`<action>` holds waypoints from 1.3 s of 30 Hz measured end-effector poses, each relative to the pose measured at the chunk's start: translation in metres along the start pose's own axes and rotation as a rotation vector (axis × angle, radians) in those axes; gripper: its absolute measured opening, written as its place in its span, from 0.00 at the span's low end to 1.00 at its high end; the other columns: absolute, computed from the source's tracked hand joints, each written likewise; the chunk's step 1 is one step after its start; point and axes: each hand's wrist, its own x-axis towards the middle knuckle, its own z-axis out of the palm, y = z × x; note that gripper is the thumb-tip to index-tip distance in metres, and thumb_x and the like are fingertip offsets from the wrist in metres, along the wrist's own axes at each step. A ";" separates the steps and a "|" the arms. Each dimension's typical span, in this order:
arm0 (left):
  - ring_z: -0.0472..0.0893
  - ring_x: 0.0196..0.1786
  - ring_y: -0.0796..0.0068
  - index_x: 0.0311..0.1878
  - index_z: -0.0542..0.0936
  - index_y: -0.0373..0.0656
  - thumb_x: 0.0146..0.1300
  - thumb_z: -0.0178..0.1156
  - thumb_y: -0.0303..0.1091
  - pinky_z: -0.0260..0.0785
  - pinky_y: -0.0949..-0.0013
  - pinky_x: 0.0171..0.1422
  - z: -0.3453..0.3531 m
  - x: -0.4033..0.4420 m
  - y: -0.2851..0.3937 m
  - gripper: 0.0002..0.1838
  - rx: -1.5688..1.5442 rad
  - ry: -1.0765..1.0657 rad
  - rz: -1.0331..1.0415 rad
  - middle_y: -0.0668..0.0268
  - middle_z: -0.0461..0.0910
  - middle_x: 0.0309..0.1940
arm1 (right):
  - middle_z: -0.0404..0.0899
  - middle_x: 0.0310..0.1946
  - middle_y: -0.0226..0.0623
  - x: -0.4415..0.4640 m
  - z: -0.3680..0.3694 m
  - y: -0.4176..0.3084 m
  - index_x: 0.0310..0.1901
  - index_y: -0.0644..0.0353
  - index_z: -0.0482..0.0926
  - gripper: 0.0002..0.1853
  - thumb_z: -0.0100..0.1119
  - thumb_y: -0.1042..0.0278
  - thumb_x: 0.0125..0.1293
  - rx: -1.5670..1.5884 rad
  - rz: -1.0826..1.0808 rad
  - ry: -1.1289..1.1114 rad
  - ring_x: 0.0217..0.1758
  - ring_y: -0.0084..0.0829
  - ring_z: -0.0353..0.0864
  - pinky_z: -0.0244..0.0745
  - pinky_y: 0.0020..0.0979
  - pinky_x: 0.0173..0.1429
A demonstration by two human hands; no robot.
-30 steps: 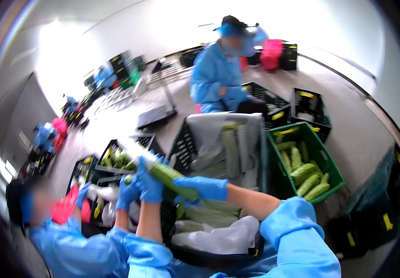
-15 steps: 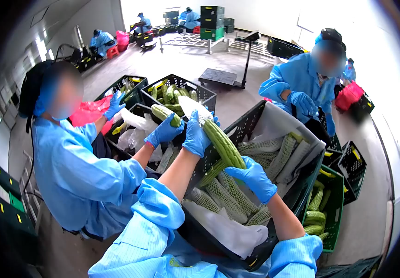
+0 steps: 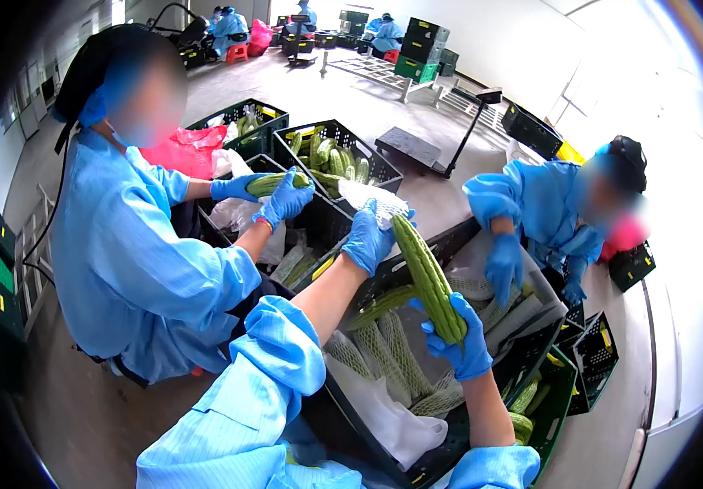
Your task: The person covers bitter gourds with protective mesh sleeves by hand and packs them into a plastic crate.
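Note:
My left hand point(image 3: 370, 236), in a blue glove, is closed around the upper end of a long green gourd, where a white foam net point(image 3: 373, 200) covers its tip. Lower down, my right hand point(image 3: 461, 341) grips the bare lower end of the green gourd point(image 3: 430, 281). Both hands are above a dark crate point(image 3: 384, 444) lined with white sheet. Several gourds in white nets point(image 3: 385, 350) lie in that crate, beside an unwrapped gourd point(image 3: 384, 305).
At the left, a co-worker point(image 3: 147, 269) holds a gourd point(image 3: 275, 184). Another co-worker point(image 3: 543, 204) reaches over my crate's far side. Beyond stand a crate of gourds point(image 3: 335, 155) and a platform scale point(image 3: 411, 147). A green crate point(image 3: 559, 399) is at the right.
The gourd now points more steeply down, and my right hand has wrapped around its lower end. The right co-worker has leaned down toward the crate. My view has shifted.

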 end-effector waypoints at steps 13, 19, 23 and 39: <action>0.78 0.55 0.52 0.63 0.66 0.41 0.74 0.39 0.58 0.72 0.43 0.61 0.024 -0.017 -0.003 0.30 0.056 -0.029 0.072 0.51 0.76 0.52 | 0.79 0.53 0.38 0.003 0.021 0.011 0.64 0.63 0.71 0.30 0.65 0.57 0.64 -0.587 -0.097 0.254 0.39 0.24 0.81 0.77 0.26 0.39; 0.82 0.45 0.59 0.56 0.74 0.44 0.72 0.43 0.59 0.76 0.49 0.56 0.025 -0.022 -0.002 0.27 0.103 -0.011 0.067 0.58 0.80 0.46 | 0.76 0.58 0.37 0.019 0.005 0.035 0.68 0.64 0.66 0.39 0.74 0.65 0.56 -0.925 -0.637 0.287 0.56 0.29 0.78 0.73 0.31 0.61; 0.82 0.46 0.59 0.56 0.74 0.43 0.72 0.44 0.58 0.75 0.50 0.56 0.025 -0.022 -0.004 0.28 0.107 -0.065 0.061 0.58 0.80 0.46 | 0.77 0.48 0.47 0.006 0.015 0.023 0.70 0.58 0.64 0.45 0.75 0.66 0.49 -1.625 -0.833 0.524 0.48 0.47 0.78 0.74 0.42 0.55; 0.83 0.45 0.60 0.60 0.70 0.40 0.77 0.39 0.52 0.78 0.51 0.54 0.030 -0.020 -0.009 0.25 0.364 -0.003 -0.003 0.57 0.81 0.46 | 0.76 0.53 0.43 0.001 0.010 -0.001 0.70 0.58 0.64 0.43 0.70 0.73 0.50 -2.105 -1.045 0.613 0.47 0.46 0.75 0.73 0.45 0.50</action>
